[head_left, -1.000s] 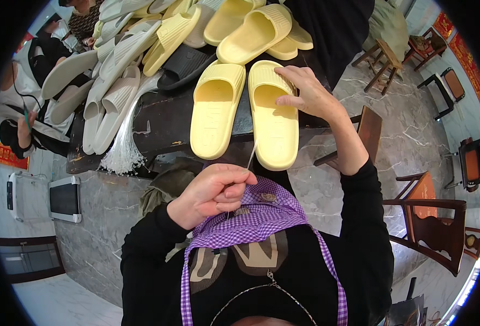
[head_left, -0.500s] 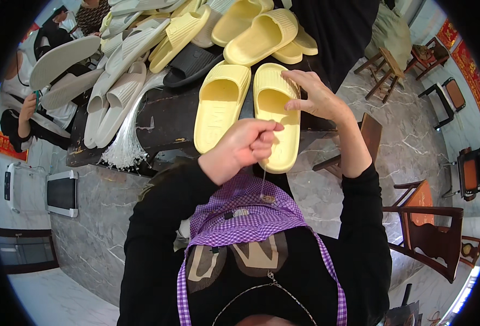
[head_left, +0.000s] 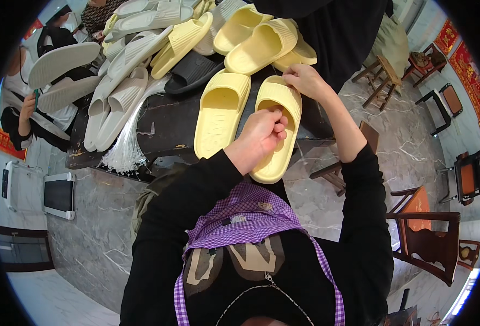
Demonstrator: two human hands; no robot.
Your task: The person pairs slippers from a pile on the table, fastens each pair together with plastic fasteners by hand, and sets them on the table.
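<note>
Side by side near the table's front edge, toes away from me, lie a yellow slide slipper (head_left: pixel 218 122) and its mate, the right-hand slipper (head_left: pixel 272 169). My left hand (head_left: pixel 259 136) is pinched closed at the foot opening of that right-hand slipper, under its ribbed strap. The thin clear strand it held a moment ago is hidden now. Fingers curled, my right hand (head_left: pixel 307 82) grips the toe-end side of the same slipper's strap. To the left, a bundle of clear plastic strands (head_left: pixel 127 144) hangs over the table edge.
Piled on the dark table (head_left: pixel 169 117) are grey slippers (head_left: pixel 123 100), more yellow slippers (head_left: pixel 261 46) and a black slipper (head_left: pixel 194 73). At far left a co-worker's hand (head_left: pixel 28 104) is beside grey slippers. A wooden stool (head_left: pixel 381 76) and chair (head_left: pixel 430 233) stand right.
My left hand has moved up into the right-hand slipper's opening, and its dangling strand is no longer visible. My right hand has closed on the strap's far edge; that slipper has shifted slightly toward me.
</note>
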